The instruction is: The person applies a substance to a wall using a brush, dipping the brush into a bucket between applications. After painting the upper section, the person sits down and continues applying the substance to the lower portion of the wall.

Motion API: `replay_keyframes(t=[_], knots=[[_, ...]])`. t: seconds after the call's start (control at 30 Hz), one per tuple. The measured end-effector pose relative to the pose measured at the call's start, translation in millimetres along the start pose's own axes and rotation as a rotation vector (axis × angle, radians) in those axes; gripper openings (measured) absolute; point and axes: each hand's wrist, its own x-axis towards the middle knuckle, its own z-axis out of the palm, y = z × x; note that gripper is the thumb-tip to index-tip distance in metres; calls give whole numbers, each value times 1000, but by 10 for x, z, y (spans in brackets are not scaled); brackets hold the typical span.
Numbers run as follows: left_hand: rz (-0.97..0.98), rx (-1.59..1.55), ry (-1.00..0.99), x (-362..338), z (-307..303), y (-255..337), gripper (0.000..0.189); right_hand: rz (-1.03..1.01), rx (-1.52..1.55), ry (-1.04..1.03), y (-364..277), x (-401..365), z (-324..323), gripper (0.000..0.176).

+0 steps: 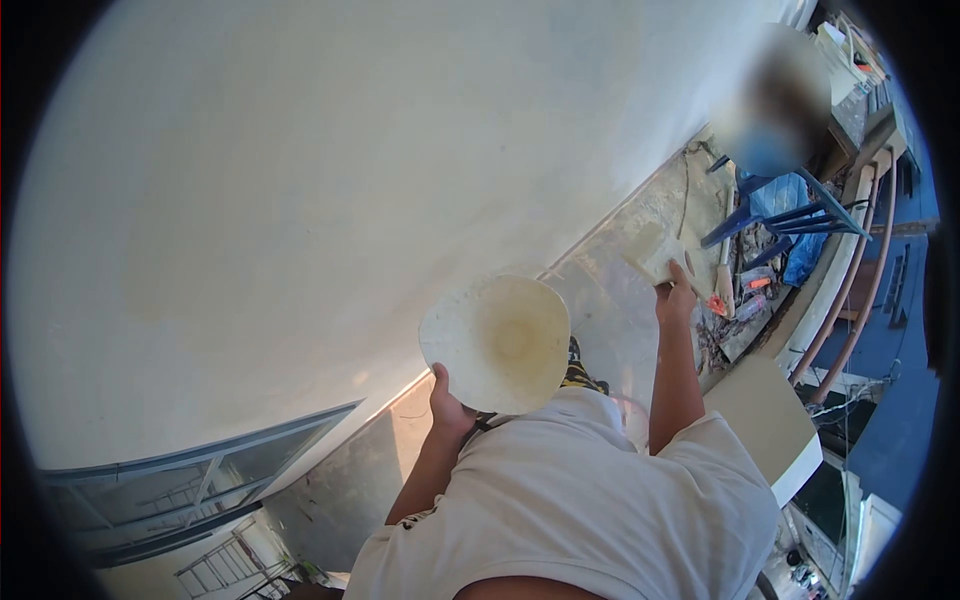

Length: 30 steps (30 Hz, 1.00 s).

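My left hand (450,405) grips a wide, shallow whitish bowl (505,345) by its near left rim, with the thumb over the edge. The bowl tips toward me and shows a yellowish, stained inside. Out to the right, my right hand (677,293) is closed around a pale, thick rectangular block (654,252) that looks like a sponge. A large pale wall (290,220) rises in front and to the left of both hands.
Blue plastic furniture legs (775,222) and blue sheeting (803,258) stand at the right, with litter and bottles (750,305) nearby. A curved railing (855,300) borders that side. Lower left is a framed window (215,480). Concrete floor (610,310) runs along the wall.
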Motion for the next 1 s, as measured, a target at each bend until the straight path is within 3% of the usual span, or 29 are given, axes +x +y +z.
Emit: replay_keyframes(t=[0.33,0.4,0.43,0.5,0.53,0.6,0.8,0.83,1.0], knots=[[-85,51,-202,142,29,58,63,-374,-204,-514,-1070,-1386,1056,47],[-70,37,-248,126,14,118,63,-397,-492,-669,-1152,-1740,1183,44],[-48,71,-290,134,-15,142,64,-406,-495,-678,-1169,-1934,1246,44],[4,95,-350,180,-67,172,64,-233,-789,-852,-1170,-2289,1385,41],[13,85,-366,185,-73,202,64,-254,-794,-858,-1108,-2430,1443,41],[50,132,-389,177,-129,265,65,-303,-1090,-936,-936,-2645,1502,39],[69,187,-593,44,-223,541,62,-432,-1202,-905,-673,-3069,1627,38],[121,240,-571,73,-231,544,55,-443,-1238,-895,-675,-3143,1670,38],[127,204,-654,-99,-202,721,58,-605,-1388,-823,-614,-3382,1794,39]])
